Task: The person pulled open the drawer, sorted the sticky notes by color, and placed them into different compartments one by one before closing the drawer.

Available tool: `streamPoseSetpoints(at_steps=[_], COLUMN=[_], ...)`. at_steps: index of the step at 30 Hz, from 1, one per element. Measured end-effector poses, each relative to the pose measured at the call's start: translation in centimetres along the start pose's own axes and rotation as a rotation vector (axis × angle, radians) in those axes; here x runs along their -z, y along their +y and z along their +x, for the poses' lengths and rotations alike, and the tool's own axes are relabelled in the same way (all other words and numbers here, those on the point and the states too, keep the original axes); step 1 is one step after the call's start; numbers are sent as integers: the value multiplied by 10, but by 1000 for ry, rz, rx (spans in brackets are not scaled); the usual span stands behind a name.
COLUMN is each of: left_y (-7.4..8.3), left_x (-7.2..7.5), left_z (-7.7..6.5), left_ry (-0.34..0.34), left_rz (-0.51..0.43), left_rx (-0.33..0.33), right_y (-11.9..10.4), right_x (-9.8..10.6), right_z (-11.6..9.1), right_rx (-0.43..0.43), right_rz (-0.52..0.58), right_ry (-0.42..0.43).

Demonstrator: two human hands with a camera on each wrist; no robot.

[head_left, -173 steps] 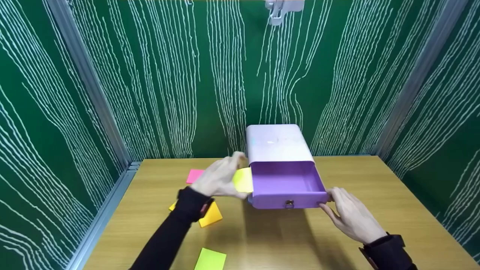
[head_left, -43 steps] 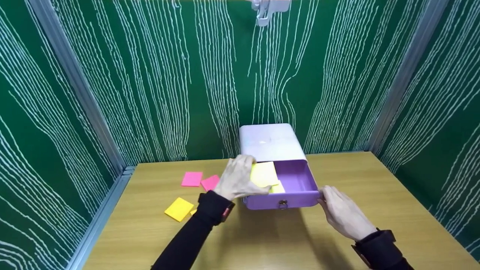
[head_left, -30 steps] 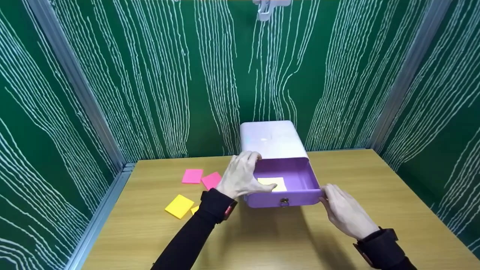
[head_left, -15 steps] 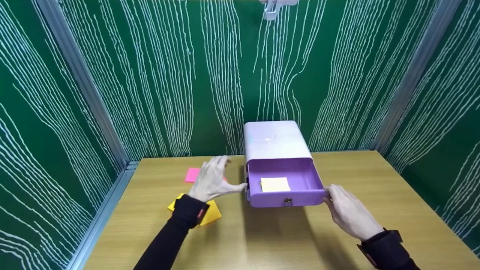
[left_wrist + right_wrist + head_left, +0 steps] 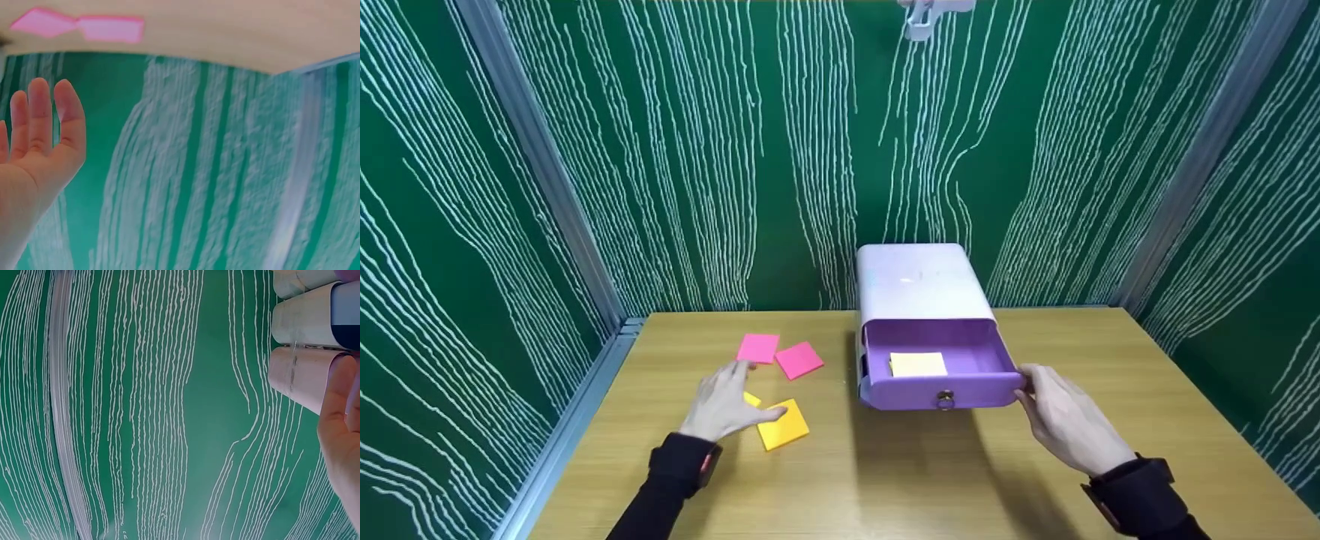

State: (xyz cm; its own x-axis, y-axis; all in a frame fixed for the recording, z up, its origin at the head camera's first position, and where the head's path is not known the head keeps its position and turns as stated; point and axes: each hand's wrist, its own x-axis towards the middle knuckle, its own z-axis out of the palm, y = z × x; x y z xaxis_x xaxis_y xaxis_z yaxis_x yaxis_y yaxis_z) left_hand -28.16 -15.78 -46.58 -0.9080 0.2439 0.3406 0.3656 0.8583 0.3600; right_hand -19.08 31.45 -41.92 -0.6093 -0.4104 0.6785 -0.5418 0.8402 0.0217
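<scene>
My left hand (image 5: 725, 403) hovers low over the table with fingers and thumb spread, holding nothing. Its thumb is over a yellow-orange sticky note pad (image 5: 784, 427); another yellow pad (image 5: 752, 399) is mostly covered by the hand. Beyond the fingertips lie two pink sticky note pads (image 5: 757, 348). My right hand (image 5: 1069, 420) grips the front right corner of a purple drawer (image 5: 979, 391), which is pulled out of a white-topped drawer unit (image 5: 922, 281). Inside the drawer lies a pale yellow sticky note pad (image 5: 919, 364), perhaps with more beneath it.
The wooden table (image 5: 900, 487) ends at a green wall (image 5: 810, 150) with white wavy lines. Metal posts (image 5: 540, 157) stand at the corners. In the right wrist view the drawer unit shows stacked tiers (image 5: 306, 315). A white clip (image 5: 922, 19) hangs above.
My left hand brought a yellow pad into the drawer, let go, and moved back left over the yellow-orange pads. The green pad at the front left is gone. My right hand stays at the drawer.
</scene>
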Motion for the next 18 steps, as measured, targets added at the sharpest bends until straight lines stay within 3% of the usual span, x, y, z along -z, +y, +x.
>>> streamPoseSetpoints(at_steps=[4,9,18], left_y=[-24,-46,-67], left_x=[-4,-12,-16], left_z=[-18,-39,-74], left_ry=[-54,-98,-111], left_rz=[20,29,75], left_rx=[97,176,228], right_y=[6,13,23], right_x=[-7,-14,-26], right_z=[8,17,34], right_rx=[43,4,-101], right_rz=[-9,0,2], right_ry=[40,35,-40])
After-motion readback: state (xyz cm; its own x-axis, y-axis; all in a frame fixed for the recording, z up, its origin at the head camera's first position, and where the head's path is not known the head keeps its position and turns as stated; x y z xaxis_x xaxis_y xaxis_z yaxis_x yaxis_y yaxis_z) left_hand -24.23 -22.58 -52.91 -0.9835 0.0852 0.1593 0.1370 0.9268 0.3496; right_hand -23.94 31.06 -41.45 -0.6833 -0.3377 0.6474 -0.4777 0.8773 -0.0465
